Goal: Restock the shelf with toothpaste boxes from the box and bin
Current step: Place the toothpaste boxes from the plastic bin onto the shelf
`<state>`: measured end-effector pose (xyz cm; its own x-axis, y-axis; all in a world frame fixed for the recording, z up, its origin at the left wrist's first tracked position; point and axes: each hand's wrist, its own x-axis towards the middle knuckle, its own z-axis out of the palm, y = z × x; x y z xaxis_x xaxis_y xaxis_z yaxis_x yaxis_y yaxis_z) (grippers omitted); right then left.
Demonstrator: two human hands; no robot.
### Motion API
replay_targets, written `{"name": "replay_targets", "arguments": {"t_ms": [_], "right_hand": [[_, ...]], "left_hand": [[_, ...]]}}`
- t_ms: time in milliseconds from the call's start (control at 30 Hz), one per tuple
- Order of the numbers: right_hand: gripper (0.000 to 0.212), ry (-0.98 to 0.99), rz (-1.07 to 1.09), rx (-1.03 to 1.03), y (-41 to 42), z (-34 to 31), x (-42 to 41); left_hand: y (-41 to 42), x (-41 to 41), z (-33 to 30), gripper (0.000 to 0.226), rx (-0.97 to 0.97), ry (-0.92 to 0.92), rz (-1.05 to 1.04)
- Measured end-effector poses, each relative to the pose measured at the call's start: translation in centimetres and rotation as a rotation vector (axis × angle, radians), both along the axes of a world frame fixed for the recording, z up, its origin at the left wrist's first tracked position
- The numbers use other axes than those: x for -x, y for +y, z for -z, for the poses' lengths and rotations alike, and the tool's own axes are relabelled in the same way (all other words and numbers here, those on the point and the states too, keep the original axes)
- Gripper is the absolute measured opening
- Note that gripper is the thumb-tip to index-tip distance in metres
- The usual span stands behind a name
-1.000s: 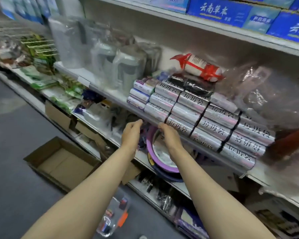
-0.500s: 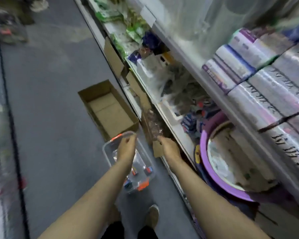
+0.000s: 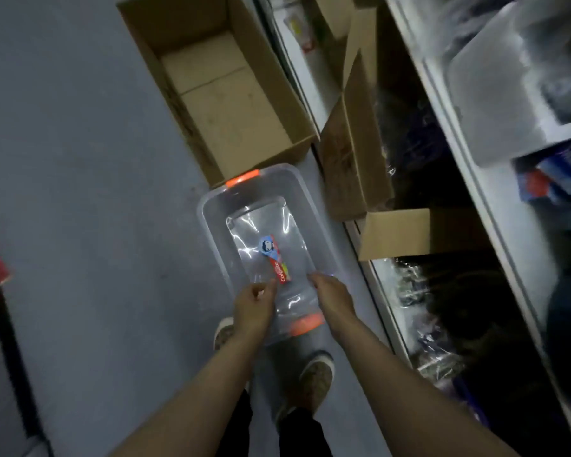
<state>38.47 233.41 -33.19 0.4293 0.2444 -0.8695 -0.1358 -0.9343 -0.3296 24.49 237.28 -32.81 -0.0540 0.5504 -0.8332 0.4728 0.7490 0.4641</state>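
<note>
Head view, looking down at the aisle floor. Step in hand, as judged: reaching down for stock in the clear plastic bin with orange latches (image 3: 211, 206). Left hand (image 3: 254, 306) over the bin's near end, fingers loosely curled, nothing held; right hand (image 3: 332, 293) beside it at the bin's near right rim, fingers bent downward, no object visibly held, contact with the rim not determinable. Between the two hands and just beyond the fingertips: one red and blue Colgate toothpaste box (image 3: 275, 258), lying flat on the bin floor, apparently touched by neither hand. Beyond the bin, farther from both hands: one open brown cardboard box (image 3: 218, 94), interior bare, no toothpaste visible. To the right of the right hand: the white metal shelf (image 3: 455, 133), blurred, with two further cardboard boxes (image 3: 353, 153) tucked at its lower level. Count: two hands, one bin, one toothpaste box, one floor carton, two orange latches. Next move, as judged: pinching the toothpaste box by its long sides, lifting clear of the bin walls, then carrying up and right to the shelf. Last visible item in either container, so restocking probably close to complete.
</note>
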Motion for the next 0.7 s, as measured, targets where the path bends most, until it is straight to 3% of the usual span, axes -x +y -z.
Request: {"name": "replay_targets", "arguments": {"t_ms": [100, 167, 267, 467, 600, 700], "right_hand": [[0.025, 0.021, -0.042, 0.016, 0.2, 6.1, 0.9], [0.033, -0.02, -0.094, -0.004, 0.4, 9.9, 1.2], [0.03, -0.062, -0.095, -0.029, 0.3, 14.9, 2.0], [0.039, -0.115, -0.103, -0.006, 0.6, 22.9, 1.7], [0.059, -0.123, -0.103, -0.018, 2.1, 26.5, 1.9], [0.067, -0.131, -0.086, -0.061, 3.5, 27.9, 2.1]], "left_hand": [[-1.1, 0.8, 6.1, 0.035, 0.036, 0.054, 0.073], [-1.9, 1.1, 9.6, 0.038, 0.035, 0.093, 0.136], [-3.3, 0.7, 13.7, 0.042, -0.063, 0.168, 0.253], [-3.1, -0.4, 17.5, 0.056, -0.386, 0.342, 0.603], [-2.2, -0.4, 19.1, 0.058, -0.44, 0.45, 0.764], [-1.3, -0.6, 20.0, 0.062, -0.377, 0.48, 0.855]]}}
